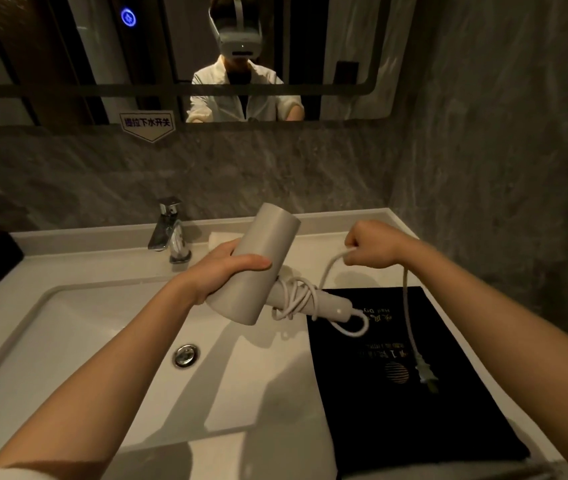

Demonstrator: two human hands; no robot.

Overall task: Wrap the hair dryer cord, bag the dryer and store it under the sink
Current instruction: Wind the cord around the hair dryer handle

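Sink point(68, 341): white basin set in the counter; nothing lies in it, and the drain point(185, 355) sits at its middle. The storage space below it is out of view.
Bag point(396, 368): black, flat on the counter to the right of the basin, printed side up. It appears to hold nothing; which end is the mouth cannot be told.
Dryer point(258, 268): pale grey, held in the air above the right part of the basin, barrel pointing up and away, handle pointing right toward the bag.
Left hand point(227, 268): closed round the barrel, thumb on top.
Right hand point(369, 244): closed on the cord, raised above and right of the handle.
Cord point(407, 306): several loose turns lie on the handle; one loop hangs off the handle end; the rest rises to the right hand, then drops over the bag.
Plug point(426, 372): hangs at the free end, just over the bag.
Step, as judged: wrapping partly done; bagging and storing not yet done.
Risk 1: the turns look slack and could slide off the handle end if tension drops.
Risk 2: the swinging plug could catch the bag and drag it.
Risk 3: a one-hand hold on a smooth barrel could slip, dropping the dryer into the basin.
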